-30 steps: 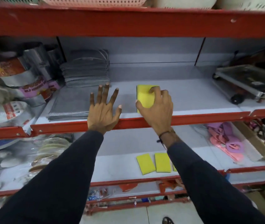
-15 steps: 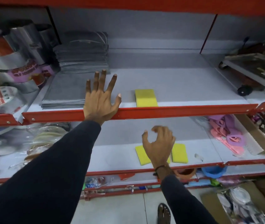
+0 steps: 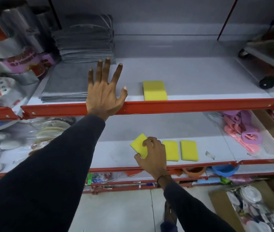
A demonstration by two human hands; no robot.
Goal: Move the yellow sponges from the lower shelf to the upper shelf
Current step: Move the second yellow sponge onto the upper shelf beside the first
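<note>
Right hand, lower centre, fingers pinched on tilted rectangular yellow foam sponge, long axis diagonal. Left hand splayed flat, gripping nothing, at red metal upper shelf edge.

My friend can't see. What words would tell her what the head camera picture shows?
The right hand grips the leftmost of three yellow sponges on the lower shelf. The left hand lies flat and open on the upper shelf's red edge, where one sponge already sits beside folded grey cloths.
</note>
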